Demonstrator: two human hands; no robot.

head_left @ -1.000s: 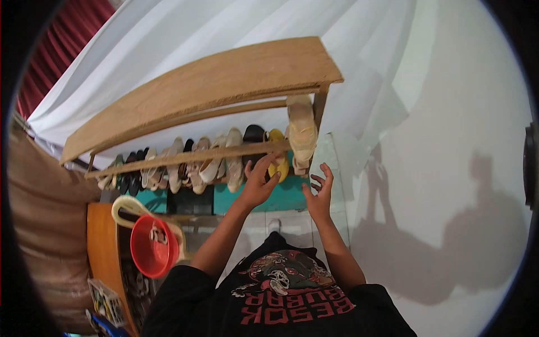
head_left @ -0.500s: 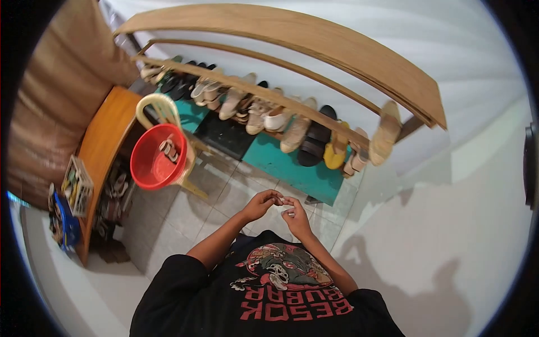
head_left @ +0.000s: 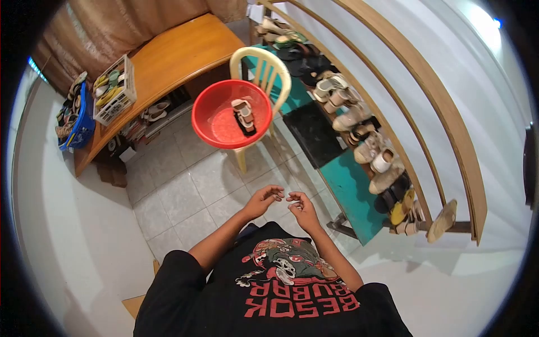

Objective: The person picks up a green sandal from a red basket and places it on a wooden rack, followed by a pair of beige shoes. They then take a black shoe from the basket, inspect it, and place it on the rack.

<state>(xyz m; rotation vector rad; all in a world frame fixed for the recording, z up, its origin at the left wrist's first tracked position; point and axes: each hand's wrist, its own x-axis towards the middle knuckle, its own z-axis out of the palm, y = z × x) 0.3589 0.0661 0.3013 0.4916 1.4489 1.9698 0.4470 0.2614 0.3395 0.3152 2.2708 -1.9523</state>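
My left hand point(head_left: 263, 201) is raised in front of my chest, its fingers curved and apart, holding nothing. Facing it, a small gap away, my right hand point(head_left: 302, 208) has bent, parted fingers and is empty too. Beyond both hands, a red basin point(head_left: 205, 121) rests on a cream plastic chair point(head_left: 282, 76). Inside the basin lies a pair of strapped sandals point(head_left: 244, 116), light and dark.
Rows of shoes point(head_left: 352, 116) line a wooden rack point(head_left: 449, 121) along the right, beside a teal bench point(head_left: 351, 196). At the left are a wooden desk point(head_left: 174, 48), a white crate point(head_left: 130, 84) and a blue basket point(head_left: 84, 126) of footwear.
The view has turned left, so the chair and basin now stand nearer the middle and the rack is at the right. My hands, touching before, have come apart.
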